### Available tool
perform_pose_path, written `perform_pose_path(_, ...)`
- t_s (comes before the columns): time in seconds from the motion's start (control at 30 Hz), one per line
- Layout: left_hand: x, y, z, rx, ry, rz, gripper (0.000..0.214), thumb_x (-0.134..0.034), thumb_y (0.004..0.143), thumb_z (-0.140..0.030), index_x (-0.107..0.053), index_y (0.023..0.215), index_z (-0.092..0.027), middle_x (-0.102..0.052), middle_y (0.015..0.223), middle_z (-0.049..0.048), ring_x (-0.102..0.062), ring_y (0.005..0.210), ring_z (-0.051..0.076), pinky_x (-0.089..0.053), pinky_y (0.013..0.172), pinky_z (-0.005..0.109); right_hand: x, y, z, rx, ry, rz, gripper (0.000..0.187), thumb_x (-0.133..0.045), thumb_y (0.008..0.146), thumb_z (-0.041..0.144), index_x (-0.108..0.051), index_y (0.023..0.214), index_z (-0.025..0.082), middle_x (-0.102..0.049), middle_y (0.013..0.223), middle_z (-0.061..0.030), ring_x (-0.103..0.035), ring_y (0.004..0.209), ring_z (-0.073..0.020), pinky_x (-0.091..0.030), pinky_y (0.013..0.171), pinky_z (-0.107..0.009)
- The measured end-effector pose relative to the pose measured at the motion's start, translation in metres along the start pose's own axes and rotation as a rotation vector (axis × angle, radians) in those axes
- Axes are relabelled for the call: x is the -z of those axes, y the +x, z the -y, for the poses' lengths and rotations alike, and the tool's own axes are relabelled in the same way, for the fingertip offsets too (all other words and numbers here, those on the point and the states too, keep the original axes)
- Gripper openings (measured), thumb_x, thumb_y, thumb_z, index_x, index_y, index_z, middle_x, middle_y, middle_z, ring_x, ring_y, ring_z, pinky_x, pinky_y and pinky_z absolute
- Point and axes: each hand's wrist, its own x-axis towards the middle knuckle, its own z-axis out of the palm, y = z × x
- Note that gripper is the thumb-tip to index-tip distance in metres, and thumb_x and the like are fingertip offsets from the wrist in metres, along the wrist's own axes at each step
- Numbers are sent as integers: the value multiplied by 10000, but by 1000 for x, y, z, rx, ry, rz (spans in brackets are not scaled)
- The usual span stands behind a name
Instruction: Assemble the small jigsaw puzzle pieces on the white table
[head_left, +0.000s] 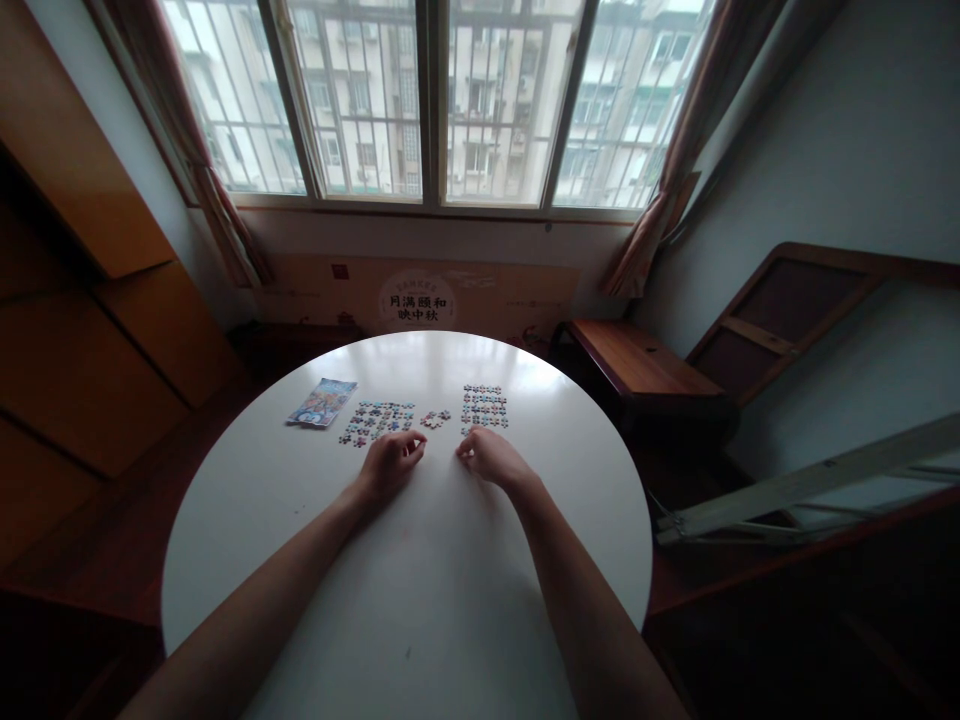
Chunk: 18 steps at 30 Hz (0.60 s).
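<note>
My left hand (391,462) rests on the white table with its fingers curled together; whatever may be in them is too small to make out. To its left and just beyond lie rows of loose jigsaw pieces (375,420). Across a narrow gap, my right hand (491,455) is closed in a pinch close to the tabletop, and its fingertips hide anything they hold. Behind it sits another block of jigsaw pieces (484,405) in rows. A small joined cluster of pieces (435,419) lies between the two blocks, beyond both hands.
A colourful picture sheet or packet (322,403) lies at the table's left. The round white table (300,560) has a wooden bench (637,358) behind its right side. A long printed box or board (480,290) stands under the barred window. Folded furniture (810,480) is at right.
</note>
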Motion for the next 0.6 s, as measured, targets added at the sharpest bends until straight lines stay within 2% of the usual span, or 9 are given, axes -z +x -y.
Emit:
perform_pose_path(0.1,0,0,0,-6,4,3,192,-527,824,-274,-692,877,-193,-646,633,-6,-572,563,103,-395,562,187,7,-1,-12,-168,-81,30,255,-546,735,88,-732,880,186,-677,898,-77,-612,842,-174,-399,705,-214)
perform_pose_path(0.17,-1,0,0,-6,7,3,191,-528,824,-276,-692,880,-196,-649,641,-6,-573,565,104,-394,563,187,7,0,-18,-262,-93,-6,265,-527,754,87,-725,900,184,-678,912,-84,-615,866,-180,-400,725,-216)
perform_pose_path(0.27,-1,0,0,-3,9,11,186,-531,822,-273,-691,879,-197,-649,644,-5,-572,569,105,-395,568,188,1,4,-25,-292,-73,-165,253,-506,816,154,-709,965,182,-642,1050,-105,-609,913,-186,-409,782,-225)
perform_pose_path(0.33,-1,0,0,-3,13,18,187,-528,824,-274,-690,875,-196,-649,647,-4,-572,573,106,-396,571,188,-4,6,-27,-298,-44,-230,249,-524,817,176,-699,994,177,-647,1028,-103,-608,916,-186,-413,808,-227)
perform_pose_path(0.43,0,0,-1,-9,16,22,189,-523,828,-273,-690,868,-194,-651,651,-1,-571,577,107,-398,575,189,-9,10,-32,-298,9,-260,259,-567,787,179,-695,1012,178,-658,1005,-89,-614,887,-173,-426,810,-223)
perform_pose_path(0.6,0,1,-2,-37,12,19,185,-522,829,-264,-691,857,-194,-653,664,2,-572,586,108,-402,589,195,-11,13,-41,-290,122,-228,219,-593,756,155,-719,932,183,-698,879,-55,-633,815,-162,-452,748,-212)
